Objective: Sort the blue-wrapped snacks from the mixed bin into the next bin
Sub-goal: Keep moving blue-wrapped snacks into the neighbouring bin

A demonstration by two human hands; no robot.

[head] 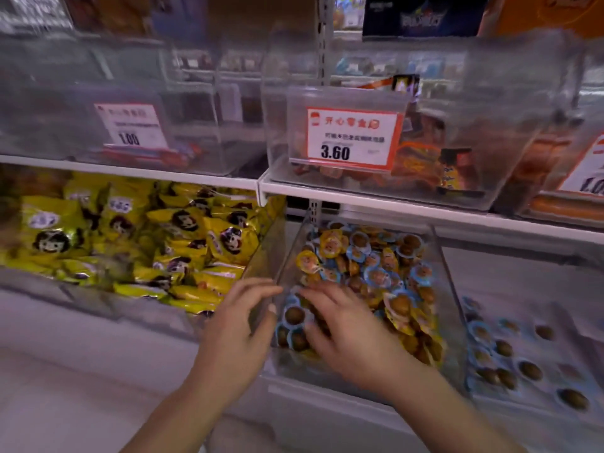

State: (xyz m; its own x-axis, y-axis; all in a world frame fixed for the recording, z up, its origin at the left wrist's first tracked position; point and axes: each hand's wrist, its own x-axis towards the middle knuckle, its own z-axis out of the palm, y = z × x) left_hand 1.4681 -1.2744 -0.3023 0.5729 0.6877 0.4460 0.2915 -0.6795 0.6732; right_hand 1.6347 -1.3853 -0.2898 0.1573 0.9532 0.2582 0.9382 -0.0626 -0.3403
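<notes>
A clear mixed bin [452, 299] on the lower shelf holds many small round snacks, some blue-wrapped [377, 276] and some yellow-wrapped [330, 245]. My right hand [346, 325] is inside it near the front left, fingers spread and bent over a cluster of blue-wrapped snacks [292, 325]; whether it holds one is hidden. My left hand [240, 325] rests on the bin's left wall, thumb on the clear plastic. The neighbouring bin [555, 420] to the right holds several blue-wrapped snacks [505, 349].
To the left a large bin [49, 286] is full of yellow snack packs [183, 230]. The upper shelf [425, 209] carries clear bins with price tags, one reading 3.60 [351, 140]. The shelf edge overhangs the back of the lower bins.
</notes>
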